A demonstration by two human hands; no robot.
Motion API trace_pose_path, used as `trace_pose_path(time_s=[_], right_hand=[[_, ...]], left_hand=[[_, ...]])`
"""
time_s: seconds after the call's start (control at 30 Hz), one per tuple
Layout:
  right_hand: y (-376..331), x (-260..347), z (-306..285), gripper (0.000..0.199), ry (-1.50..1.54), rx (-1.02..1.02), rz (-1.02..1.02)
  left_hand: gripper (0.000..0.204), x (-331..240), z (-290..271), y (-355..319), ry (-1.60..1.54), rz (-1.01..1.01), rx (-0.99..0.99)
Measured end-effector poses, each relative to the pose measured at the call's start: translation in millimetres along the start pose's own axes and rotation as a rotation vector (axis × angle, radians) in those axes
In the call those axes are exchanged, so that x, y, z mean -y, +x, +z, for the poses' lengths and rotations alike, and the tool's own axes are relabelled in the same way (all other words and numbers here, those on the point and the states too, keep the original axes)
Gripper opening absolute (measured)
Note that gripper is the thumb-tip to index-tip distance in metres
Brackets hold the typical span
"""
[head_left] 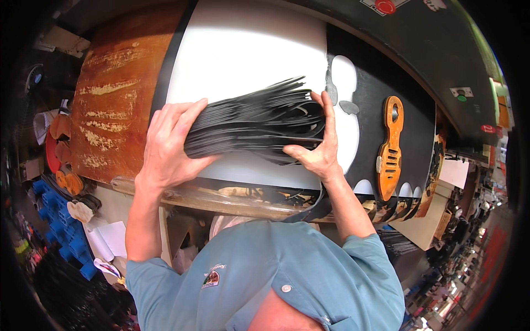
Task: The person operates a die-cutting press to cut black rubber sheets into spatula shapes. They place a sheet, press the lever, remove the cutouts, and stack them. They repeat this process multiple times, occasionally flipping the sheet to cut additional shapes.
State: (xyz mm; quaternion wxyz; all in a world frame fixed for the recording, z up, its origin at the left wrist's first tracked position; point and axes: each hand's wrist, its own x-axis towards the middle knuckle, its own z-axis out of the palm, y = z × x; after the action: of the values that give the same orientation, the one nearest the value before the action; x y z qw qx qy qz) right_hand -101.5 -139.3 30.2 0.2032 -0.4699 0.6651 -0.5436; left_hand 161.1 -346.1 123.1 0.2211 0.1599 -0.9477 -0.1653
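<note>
Closest under my chin is my blue-grey buttoned shirt (309, 276), its collar filling the bottom of the view, with both bare forearms rising out of it toward the bench. Between my hands I hold a thick stack of thin black flat cut-out pieces (259, 118), edges bunched together like a fanned sheaf, some loose ends sticking out at the top. My left hand (171, 146) is clamped around the left end of the stack, fingers curled over its top edge and thumb underneath. My right hand (320, 149) grips the right end, index finger stretched up along the side and thumb pressed in from below.

The stack sits just above a white cutting board (243, 49) that lies on the bench. To the right of the board is a black sheet of material (408, 132) with rounded holes already cut from it. An orange wooden cutting die with slots (390, 149) rests on that sheet, well apart from my right hand. On the left lies a worn brown wooden slab (118, 94).
</note>
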Motion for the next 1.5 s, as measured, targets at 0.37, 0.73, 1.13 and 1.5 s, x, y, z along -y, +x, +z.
trace_pose_path(time_s=[0.37,0.73,1.13,1.5], right_hand=[[50.0,-3.8,-18.9,0.142,-0.443,0.177,-0.329],[83.3,31.6,-12.7,0.144,-0.562,0.333,-0.303],[72.3,45.8,9.2,0.095,-0.745,0.292,-0.599],[80.0,86.5,-1.5,0.029,-0.616,0.297,-0.731]], left_hand=[[0.113,-8.3,-13.8,8.3,0.042,-0.17,0.186],[0.1,1.5,-3.6,-4.2,0.052,-0.135,0.039],[0.114,21.5,-4.1,-1.1,0.01,-0.178,0.05],[0.114,22.8,-1.4,-4.2,0.008,-0.167,0.024]])
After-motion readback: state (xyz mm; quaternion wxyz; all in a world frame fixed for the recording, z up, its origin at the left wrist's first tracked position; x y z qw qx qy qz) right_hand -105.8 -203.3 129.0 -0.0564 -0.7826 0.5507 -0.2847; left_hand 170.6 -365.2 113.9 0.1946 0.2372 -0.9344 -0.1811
